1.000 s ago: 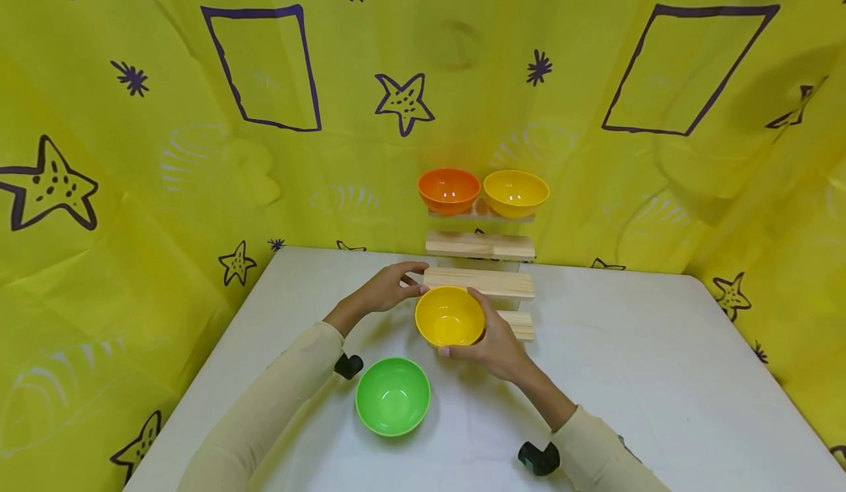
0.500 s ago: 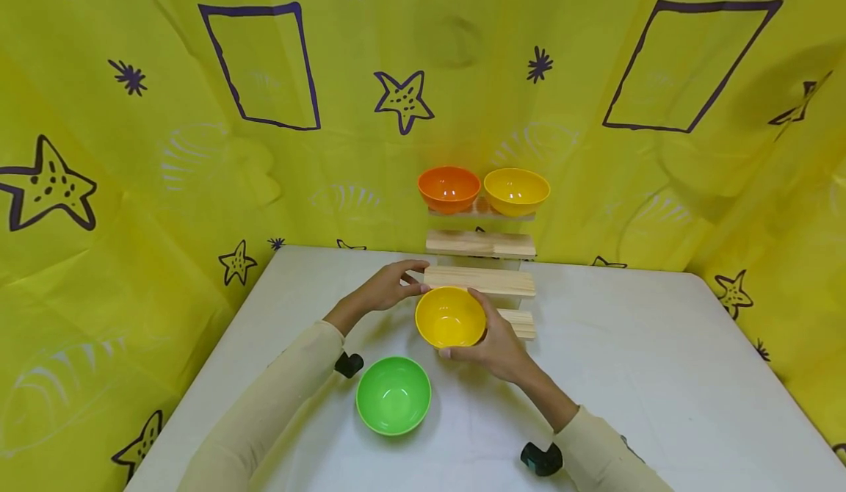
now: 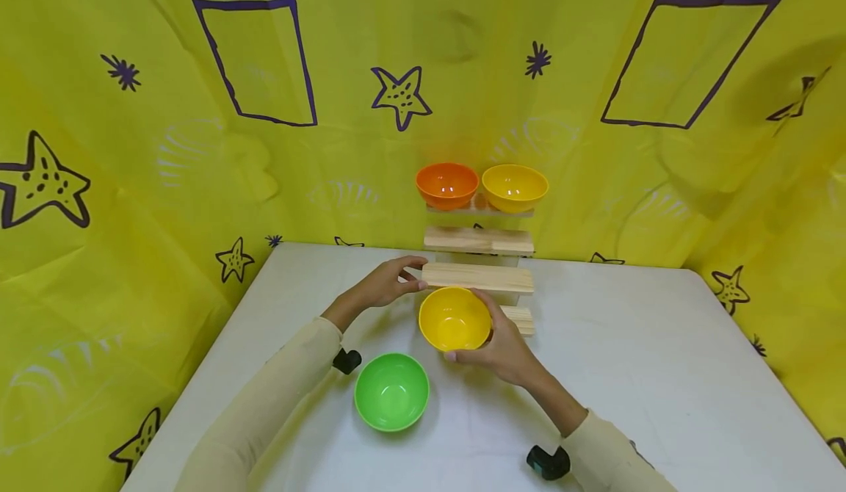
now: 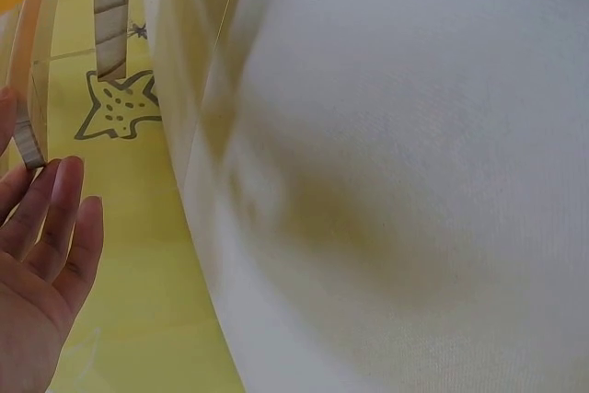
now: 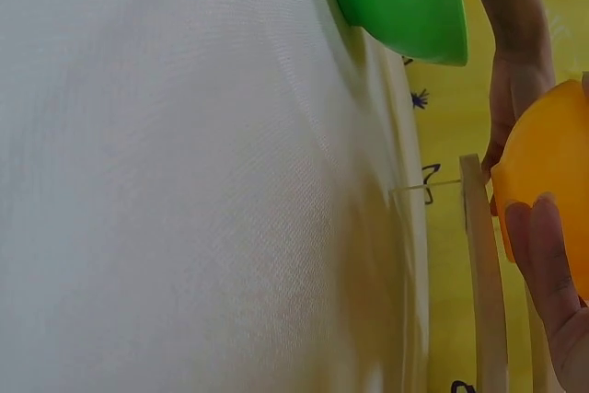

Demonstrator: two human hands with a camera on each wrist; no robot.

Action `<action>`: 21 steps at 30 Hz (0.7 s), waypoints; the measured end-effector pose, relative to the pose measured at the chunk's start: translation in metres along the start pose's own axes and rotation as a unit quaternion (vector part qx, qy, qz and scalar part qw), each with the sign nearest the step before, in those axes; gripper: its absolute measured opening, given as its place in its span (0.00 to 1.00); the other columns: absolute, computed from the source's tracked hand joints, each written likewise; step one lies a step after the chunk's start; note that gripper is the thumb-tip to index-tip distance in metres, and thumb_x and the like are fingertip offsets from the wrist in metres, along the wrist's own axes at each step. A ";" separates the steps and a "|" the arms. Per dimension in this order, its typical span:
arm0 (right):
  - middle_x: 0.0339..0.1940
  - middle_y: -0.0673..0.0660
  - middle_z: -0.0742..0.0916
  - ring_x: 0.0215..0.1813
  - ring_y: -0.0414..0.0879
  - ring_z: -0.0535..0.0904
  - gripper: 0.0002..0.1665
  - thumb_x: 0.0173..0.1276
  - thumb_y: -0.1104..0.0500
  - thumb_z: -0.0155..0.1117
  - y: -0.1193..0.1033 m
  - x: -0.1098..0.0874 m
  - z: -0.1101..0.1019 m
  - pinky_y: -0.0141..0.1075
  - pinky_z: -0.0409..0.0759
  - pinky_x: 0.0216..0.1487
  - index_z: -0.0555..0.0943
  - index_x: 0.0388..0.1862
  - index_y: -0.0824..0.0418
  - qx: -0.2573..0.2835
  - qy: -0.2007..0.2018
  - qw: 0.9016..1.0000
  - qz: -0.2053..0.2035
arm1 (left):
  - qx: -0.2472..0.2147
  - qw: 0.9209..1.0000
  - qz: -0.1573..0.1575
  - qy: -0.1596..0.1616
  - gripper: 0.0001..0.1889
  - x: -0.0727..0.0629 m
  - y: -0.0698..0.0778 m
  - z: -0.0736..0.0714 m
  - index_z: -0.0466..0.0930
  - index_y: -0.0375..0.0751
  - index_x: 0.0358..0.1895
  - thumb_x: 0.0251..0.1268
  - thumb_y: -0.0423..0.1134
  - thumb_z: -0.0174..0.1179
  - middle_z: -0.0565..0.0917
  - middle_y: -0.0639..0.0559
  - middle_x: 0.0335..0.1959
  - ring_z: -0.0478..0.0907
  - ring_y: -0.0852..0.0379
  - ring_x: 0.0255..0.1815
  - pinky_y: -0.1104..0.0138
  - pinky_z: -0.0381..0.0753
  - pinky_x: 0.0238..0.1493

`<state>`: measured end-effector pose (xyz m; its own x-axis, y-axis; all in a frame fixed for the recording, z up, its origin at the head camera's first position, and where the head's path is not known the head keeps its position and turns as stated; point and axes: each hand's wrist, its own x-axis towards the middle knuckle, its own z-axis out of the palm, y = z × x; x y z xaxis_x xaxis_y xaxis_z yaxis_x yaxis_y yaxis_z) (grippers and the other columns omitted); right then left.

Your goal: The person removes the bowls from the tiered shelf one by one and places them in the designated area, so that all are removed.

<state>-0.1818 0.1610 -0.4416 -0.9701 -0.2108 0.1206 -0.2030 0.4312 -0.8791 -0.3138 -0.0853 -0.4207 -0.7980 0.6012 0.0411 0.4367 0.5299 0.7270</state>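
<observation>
Two pale sleeves point(image 3: 264, 396) extended over one white table point(image 3: 674, 374) toward the wooden rack point(image 3: 477, 277). Two black devices point(image 3: 548, 463) were visible, one beside each sleeve near the cuff. Of four bowls in total, one green bowl point(image 3: 392, 392) rested on the table, in front of the rack and to its left, with its opening upward.

The right hand point(image 3: 505, 349) held one yellow bowl point(image 3: 454, 319) by its right side, the thumb at the near part and the fingers curved along the wall. This bowl was raised above the table, directly in front of the rack, and tilted with its opening toward the head camera. It overlapped the lower slats in that view; contact between bowl and rack could not be determined.

The left hand point(image 3: 383, 284) was at the left end of the rack. Its thumb and fingers held the end of the second slat from the bottom, in a narrow grip.

The rack presented four slats in ascending steps. Two bowls stood side by side on the top slat: one orange bowl point(image 3: 447, 186) at left, one second yellow bowl point(image 3: 515, 188) at right, both upright. Behind the rack hung one yellow curtain point(image 3: 357, 161), printed with dark stars and two large four-sided outlines.
</observation>
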 end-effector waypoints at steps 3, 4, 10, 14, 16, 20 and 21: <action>0.70 0.61 0.73 0.62 0.57 0.76 0.66 0.47 0.48 0.86 0.001 -0.003 -0.003 0.52 0.78 0.62 0.56 0.79 0.54 0.003 0.002 1.000 -0.005 | -0.004 1.000 0.003 0.000 0.29 -0.001 0.000 -0.001 0.66 0.38 0.73 0.74 0.44 0.60 0.75 0.40 0.68 0.80 0.45 0.60 0.59 0.83 0.55; 0.70 0.61 0.73 0.62 0.57 0.77 0.65 0.47 0.49 0.86 0.002 -0.004 -0.005 0.51 0.79 0.62 0.56 0.79 0.53 0.005 0.003 1.000 -0.005 | -0.004 1.000 0.004 0.000 0.29 -0.001 0.000 -0.001 0.66 0.38 0.73 0.74 0.44 0.60 0.75 0.39 0.68 0.80 0.44 0.60 0.59 0.83 0.55; 0.69 0.60 0.73 0.61 0.57 0.77 0.65 0.47 0.50 0.86 0.006 -0.010 -0.012 0.50 0.79 0.60 0.56 0.78 0.50 0.018 -0.001 1.000 -0.001 | -0.004 1.000 0.004 0.001 0.29 -0.001 0.000 -0.001 0.67 0.38 0.73 0.74 0.44 0.60 0.75 0.40 0.68 0.80 0.45 0.60 0.59 0.83 0.55; 0.69 0.60 0.73 0.60 0.57 0.77 0.65 0.47 0.51 0.86 0.009 -0.012 -0.015 0.48 0.79 0.59 0.56 0.79 0.50 0.022 -0.005 1.000 -0.005 | -0.005 1.000 0.003 0.003 0.29 -0.002 0.000 -0.001 0.67 0.38 0.73 0.74 0.44 0.60 0.76 0.40 0.68 0.81 0.45 0.59 0.59 0.83 0.54; 0.70 0.61 0.73 0.61 0.57 0.77 0.64 0.48 0.51 0.86 0.010 -0.013 -0.016 0.47 0.79 0.59 0.56 0.79 0.50 0.023 -0.011 1.000 -0.007 | -0.005 1.000 0.004 0.002 0.29 -0.002 0.000 -0.001 0.67 0.38 0.73 0.74 0.43 0.60 0.76 0.40 0.68 0.81 0.45 0.59 0.59 0.83 0.54; 0.70 0.61 0.72 0.61 0.57 0.77 0.64 0.49 0.52 0.85 0.013 -0.015 -0.017 0.46 0.79 0.58 0.56 0.79 0.49 0.023 -0.018 1.000 -0.004 | -0.002 1.000 0.004 0.003 0.29 -0.002 -0.001 0.000 0.67 0.39 0.73 0.74 0.44 0.61 0.76 0.40 0.68 0.81 0.46 0.59 0.60 0.83 0.53; 0.70 0.61 0.72 0.61 0.57 0.77 0.64 0.49 0.52 0.85 0.013 -0.015 -0.018 0.45 0.80 0.58 0.56 0.79 0.50 0.021 -0.017 1.000 -0.003 | -0.001 1.000 0.004 0.003 0.29 -0.001 -0.001 0.000 0.67 0.39 0.73 0.74 0.44 0.61 0.76 0.40 0.67 0.81 0.46 0.58 0.60 0.83 0.53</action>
<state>-0.1724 0.1854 -0.4468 -0.9636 -0.2435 0.1105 -0.2020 0.3921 -0.8975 -0.3136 -0.0870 -0.4214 -0.7973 0.6014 0.0515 0.4423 0.5240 0.7278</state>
